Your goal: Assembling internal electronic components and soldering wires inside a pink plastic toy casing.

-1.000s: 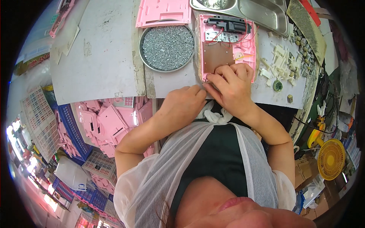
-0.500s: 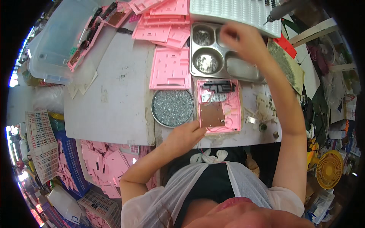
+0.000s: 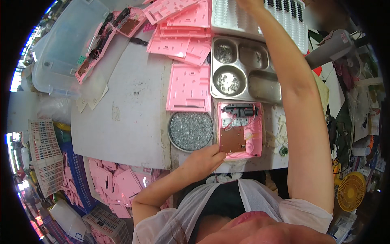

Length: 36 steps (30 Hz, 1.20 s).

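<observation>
A pink plastic casing (image 3: 255, 138) lies open-side up before me, with a brown circuit board (image 3: 232, 140), a black module (image 3: 239, 110) and thin wires inside. My left hand (image 3: 206, 161) is at its lower left corner, fingers drawn together on the edge; the fingertips are partly hidden. My right arm reaches far across the table, over the steel compartment tray's right side. My right hand (image 3: 248, 3) is over the white ridged tray (image 3: 233, 20), mostly cut off by the top edge, its fingers out of sight. Rows of black parts (image 3: 285, 7) sit in that tray.
A round tin of small metal pieces (image 3: 191, 131) stands left of the casing. Behind are the steel tray (image 3: 234, 40) and stacked pink panels (image 3: 189, 87). A grey powered tool (image 3: 331, 51) is at right. A clear bin (image 3: 67, 44) holds the far left; pink parts (image 3: 118, 183) fill a lower box.
My right hand has moved from above the steel tray up to the white ridged tray. My left hand stays at the casing's corner. The view has shifted, so the table appears lower.
</observation>
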Each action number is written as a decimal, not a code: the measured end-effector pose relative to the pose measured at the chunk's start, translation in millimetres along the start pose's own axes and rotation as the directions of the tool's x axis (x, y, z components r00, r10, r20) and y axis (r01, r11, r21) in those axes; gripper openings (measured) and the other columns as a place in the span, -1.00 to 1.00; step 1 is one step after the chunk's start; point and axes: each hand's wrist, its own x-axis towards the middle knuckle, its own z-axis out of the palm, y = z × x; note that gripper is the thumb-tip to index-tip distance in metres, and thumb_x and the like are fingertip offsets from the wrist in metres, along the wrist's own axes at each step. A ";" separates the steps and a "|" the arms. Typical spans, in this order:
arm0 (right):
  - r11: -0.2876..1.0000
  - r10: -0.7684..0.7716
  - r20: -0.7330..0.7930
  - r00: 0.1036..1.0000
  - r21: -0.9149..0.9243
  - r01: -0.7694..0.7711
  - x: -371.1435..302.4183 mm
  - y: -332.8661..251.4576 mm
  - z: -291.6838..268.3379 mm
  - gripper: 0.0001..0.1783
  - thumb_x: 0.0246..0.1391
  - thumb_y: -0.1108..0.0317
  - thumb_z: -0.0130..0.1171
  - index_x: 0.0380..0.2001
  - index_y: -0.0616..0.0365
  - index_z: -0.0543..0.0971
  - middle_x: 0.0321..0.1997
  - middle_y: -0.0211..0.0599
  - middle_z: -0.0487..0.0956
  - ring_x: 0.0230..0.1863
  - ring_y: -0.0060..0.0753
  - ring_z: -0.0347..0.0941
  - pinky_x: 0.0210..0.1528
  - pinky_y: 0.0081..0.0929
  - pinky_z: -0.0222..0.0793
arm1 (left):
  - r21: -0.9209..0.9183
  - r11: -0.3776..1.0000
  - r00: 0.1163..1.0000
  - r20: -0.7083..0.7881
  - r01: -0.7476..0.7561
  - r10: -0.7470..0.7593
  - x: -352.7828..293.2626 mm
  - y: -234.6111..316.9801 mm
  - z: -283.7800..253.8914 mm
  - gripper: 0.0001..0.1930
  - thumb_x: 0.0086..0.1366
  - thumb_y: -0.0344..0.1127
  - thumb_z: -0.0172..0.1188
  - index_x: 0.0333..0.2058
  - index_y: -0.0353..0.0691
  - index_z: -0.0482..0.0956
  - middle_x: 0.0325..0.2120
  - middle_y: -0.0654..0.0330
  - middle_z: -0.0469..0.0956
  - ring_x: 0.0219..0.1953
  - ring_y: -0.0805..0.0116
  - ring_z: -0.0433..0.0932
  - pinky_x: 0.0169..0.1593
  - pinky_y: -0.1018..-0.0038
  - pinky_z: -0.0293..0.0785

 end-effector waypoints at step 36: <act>0.780 0.041 0.459 0.888 0.541 -0.315 -356.6 -136.9 -284.5 -0.75 -0.25 0.46 0.53 -0.42 0.16 0.67 -0.24 -0.35 0.71 -0.23 -0.24 0.46 -0.21 -0.43 0.42 | -0.069 0.993 0.994 -0.052 0.091 -0.094 -1.2 1.5 4.4 -0.78 0.16 -0.47 0.38 -0.21 -0.23 0.59 -0.40 0.09 0.45 -0.39 0.09 0.53 -0.33 0.29 0.47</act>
